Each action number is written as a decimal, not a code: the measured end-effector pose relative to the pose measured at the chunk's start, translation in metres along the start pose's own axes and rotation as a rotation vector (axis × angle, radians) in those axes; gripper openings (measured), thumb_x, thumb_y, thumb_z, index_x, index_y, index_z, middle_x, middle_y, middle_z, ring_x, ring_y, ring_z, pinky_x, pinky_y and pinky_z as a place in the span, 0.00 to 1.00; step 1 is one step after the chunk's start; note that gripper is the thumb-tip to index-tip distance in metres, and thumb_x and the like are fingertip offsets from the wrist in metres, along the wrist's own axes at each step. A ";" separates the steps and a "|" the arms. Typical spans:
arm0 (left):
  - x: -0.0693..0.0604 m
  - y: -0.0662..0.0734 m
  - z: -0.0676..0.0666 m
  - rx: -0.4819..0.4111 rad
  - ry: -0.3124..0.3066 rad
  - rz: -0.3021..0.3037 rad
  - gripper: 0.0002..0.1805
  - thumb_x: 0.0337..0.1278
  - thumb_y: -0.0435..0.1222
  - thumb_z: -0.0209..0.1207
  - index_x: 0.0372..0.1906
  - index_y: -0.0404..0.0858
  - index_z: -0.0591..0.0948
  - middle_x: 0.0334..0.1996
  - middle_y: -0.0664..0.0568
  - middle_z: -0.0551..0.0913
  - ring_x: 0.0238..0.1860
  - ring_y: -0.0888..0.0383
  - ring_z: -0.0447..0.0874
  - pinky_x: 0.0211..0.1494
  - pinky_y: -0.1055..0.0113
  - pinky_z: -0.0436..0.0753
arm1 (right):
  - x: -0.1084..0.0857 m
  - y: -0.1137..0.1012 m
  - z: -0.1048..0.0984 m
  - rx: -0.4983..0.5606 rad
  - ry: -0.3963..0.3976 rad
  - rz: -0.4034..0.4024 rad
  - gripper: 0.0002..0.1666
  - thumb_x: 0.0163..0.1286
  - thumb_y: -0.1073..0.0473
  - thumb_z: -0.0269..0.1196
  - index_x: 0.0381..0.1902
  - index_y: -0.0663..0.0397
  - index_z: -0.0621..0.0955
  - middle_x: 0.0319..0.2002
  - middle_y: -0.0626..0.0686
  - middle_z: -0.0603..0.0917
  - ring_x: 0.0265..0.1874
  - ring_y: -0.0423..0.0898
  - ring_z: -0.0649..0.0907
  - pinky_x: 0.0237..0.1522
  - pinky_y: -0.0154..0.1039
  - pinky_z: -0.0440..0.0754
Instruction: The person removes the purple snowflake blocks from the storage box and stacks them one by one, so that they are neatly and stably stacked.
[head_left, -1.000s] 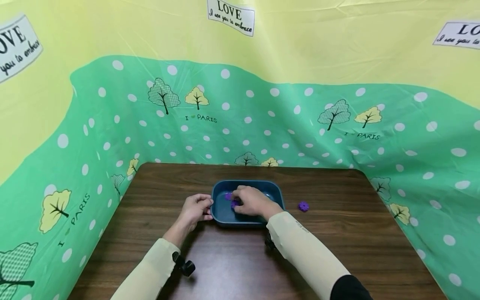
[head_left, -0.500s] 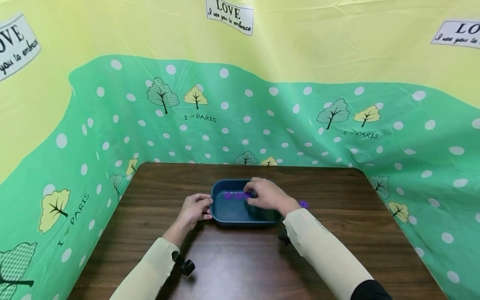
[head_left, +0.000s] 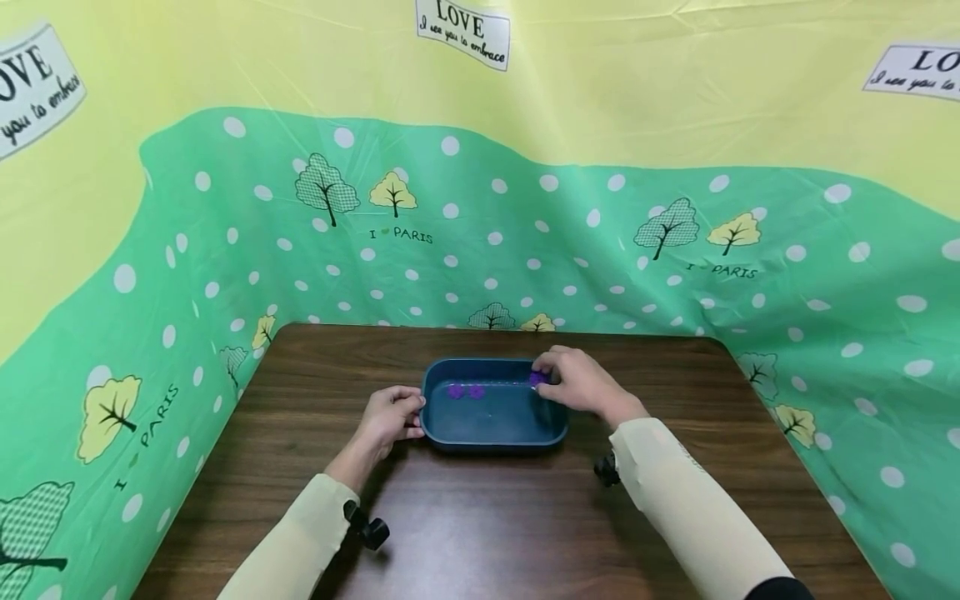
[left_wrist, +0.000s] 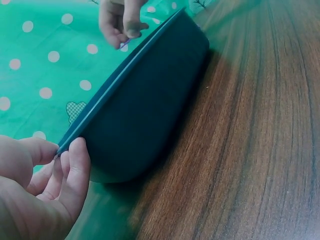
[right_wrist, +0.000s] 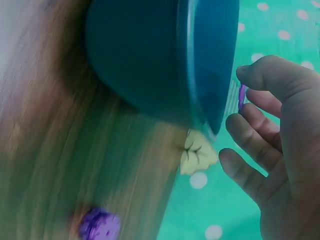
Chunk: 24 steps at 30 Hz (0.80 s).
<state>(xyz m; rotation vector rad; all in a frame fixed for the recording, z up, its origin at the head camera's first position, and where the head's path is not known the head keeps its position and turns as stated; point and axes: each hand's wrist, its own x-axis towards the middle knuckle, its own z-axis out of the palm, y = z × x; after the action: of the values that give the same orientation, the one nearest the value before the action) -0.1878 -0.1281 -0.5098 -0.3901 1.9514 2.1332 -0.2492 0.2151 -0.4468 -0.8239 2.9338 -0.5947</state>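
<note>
A dark blue rectangular tray [head_left: 495,444] stands on the table. My left hand [head_left: 392,414] pinches its left rim between thumb and fingers, seen closely in the left wrist view. Over the tray's back right corner, my right hand [head_left: 581,382] holds a small purple flower-shaped piece [head_left: 537,378]; in the right wrist view that piece [right_wrist: 242,97] appears edge-on between thumb and fingers. Two more purple flower pieces [head_left: 455,391] lie side by side in the tray, toward its back left.
Another purple piece [right_wrist: 100,223] lies on the wooden table right of the tray; in the head view my right wrist hides it. A green and yellow printed cloth [head_left: 480,225] hangs behind and beside the table [head_left: 465,517].
My right hand has moved right across the tray with a purple flower piece, from the middle to the back right corner, uncovering the two pieces left inside. The left hand has stayed put.
</note>
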 end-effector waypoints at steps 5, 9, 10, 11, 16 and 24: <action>0.001 -0.001 0.001 -0.006 -0.002 0.001 0.19 0.66 0.29 0.60 0.59 0.26 0.78 0.31 0.46 0.80 0.24 0.59 0.78 0.27 0.66 0.88 | -0.011 0.018 -0.003 0.010 0.033 0.012 0.15 0.63 0.56 0.73 0.47 0.51 0.86 0.42 0.48 0.84 0.39 0.46 0.83 0.43 0.46 0.86; 0.002 -0.001 0.001 -0.008 -0.001 0.006 0.18 0.66 0.28 0.60 0.58 0.26 0.78 0.30 0.47 0.80 0.23 0.60 0.78 0.27 0.67 0.87 | -0.021 0.030 -0.005 0.015 0.047 0.036 0.14 0.64 0.57 0.72 0.47 0.52 0.87 0.42 0.49 0.84 0.40 0.46 0.83 0.44 0.46 0.87; 0.002 -0.001 0.001 -0.009 -0.002 0.006 0.18 0.66 0.28 0.60 0.58 0.26 0.78 0.30 0.47 0.80 0.23 0.60 0.78 0.27 0.67 0.87 | -0.023 0.033 -0.005 0.014 0.049 0.040 0.14 0.64 0.57 0.72 0.48 0.53 0.86 0.42 0.50 0.85 0.40 0.46 0.83 0.44 0.47 0.87; 0.002 -0.001 0.001 -0.009 -0.001 0.007 0.18 0.66 0.28 0.60 0.59 0.26 0.78 0.30 0.47 0.80 0.23 0.59 0.78 0.27 0.67 0.87 | -0.026 0.036 -0.005 0.018 0.050 0.054 0.15 0.64 0.57 0.72 0.48 0.53 0.86 0.43 0.50 0.85 0.40 0.46 0.83 0.44 0.47 0.87; 0.000 -0.001 0.001 0.000 0.003 0.005 0.18 0.67 0.29 0.60 0.59 0.26 0.78 0.31 0.46 0.80 0.24 0.59 0.78 0.27 0.66 0.88 | -0.039 0.051 -0.004 0.019 0.049 0.105 0.16 0.65 0.56 0.72 0.49 0.55 0.86 0.44 0.52 0.85 0.42 0.48 0.83 0.46 0.49 0.87; 0.000 -0.001 0.001 0.011 0.006 0.009 0.19 0.67 0.29 0.60 0.60 0.27 0.79 0.32 0.45 0.81 0.24 0.59 0.78 0.28 0.66 0.88 | -0.058 0.074 -0.001 -0.001 0.035 0.158 0.16 0.64 0.57 0.72 0.48 0.56 0.86 0.43 0.53 0.85 0.41 0.49 0.83 0.45 0.51 0.86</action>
<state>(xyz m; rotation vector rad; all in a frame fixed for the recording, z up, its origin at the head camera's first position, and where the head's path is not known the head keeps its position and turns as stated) -0.1877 -0.1266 -0.5104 -0.3867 1.9709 2.1291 -0.2362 0.3030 -0.4771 -0.5807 2.9935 -0.6018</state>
